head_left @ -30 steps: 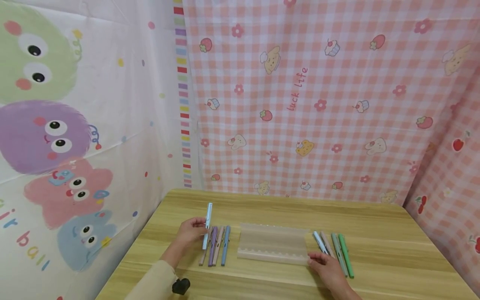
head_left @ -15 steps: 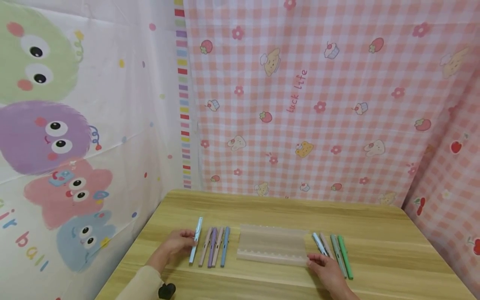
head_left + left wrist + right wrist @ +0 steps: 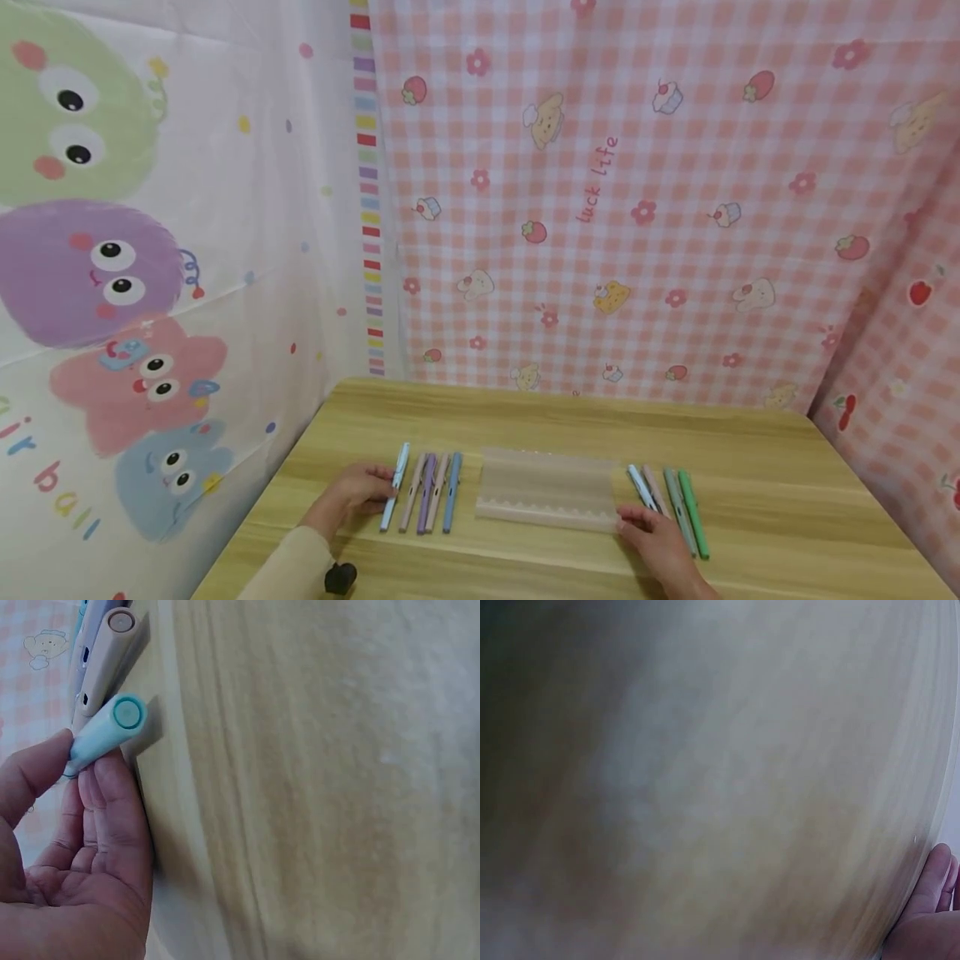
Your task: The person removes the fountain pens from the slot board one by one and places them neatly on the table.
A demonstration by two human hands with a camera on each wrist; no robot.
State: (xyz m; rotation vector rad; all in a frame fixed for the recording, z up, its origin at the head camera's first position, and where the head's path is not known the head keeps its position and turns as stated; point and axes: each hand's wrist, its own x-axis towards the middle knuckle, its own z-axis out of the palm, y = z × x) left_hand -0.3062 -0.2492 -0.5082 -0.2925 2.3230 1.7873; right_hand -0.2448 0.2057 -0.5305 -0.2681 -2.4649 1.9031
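Note:
My left hand (image 3: 356,493) pinches a light blue capped pen (image 3: 401,468) between thumb and fingers, at the left end of a row of pens. In the left wrist view the pen's round end (image 3: 129,712) points toward the camera, and the thumb (image 3: 45,769) presses its side. Right beside it lie a pinkish-beige pen (image 3: 411,497), a purple pen (image 3: 427,496), another beige pen (image 3: 437,496) and a blue pen (image 3: 452,496). My right hand (image 3: 660,542) has its fingertips at the front right corner of a clear plastic pen tray (image 3: 547,483) with a notched edge.
Right of the tray lie a second light blue pen (image 3: 640,483), a beige pen (image 3: 655,487), a grey-green pen (image 3: 678,508) and a green pen (image 3: 693,512), partly behind the right hand. The wooden table (image 3: 525,408) meets patterned cloth (image 3: 600,208) at the back.
The left hand has brought the light blue pen left and down, from above the row to its left end. The right hand has stayed at the tray corner.

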